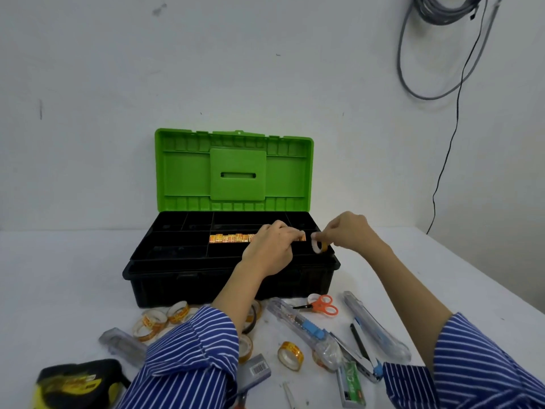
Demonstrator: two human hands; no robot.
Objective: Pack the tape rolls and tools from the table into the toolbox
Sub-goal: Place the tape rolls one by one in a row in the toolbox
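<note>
A black toolbox [165, 287] with a green lid [188, 175] stands open at the table's middle. A row of orange tape rolls [228, 238] lies in a tray compartment. My left hand [269, 250] rests over the right end of that row, its fingers touching the rolls. My right hand [346, 231] pinches a small tape roll [318, 245] above the tray's right end. Loose tape rolls [160, 320] and another roll [290, 355] lie on the table in front of the box.
In front of the box lie orange scissors [323, 304], a clear utility knife [298, 323], a second knife [374, 326], a stapler [362, 355], a staple box [258, 370] and a yellow-black tape measure [78, 382]. Cables [445, 154] hang on the wall at right.
</note>
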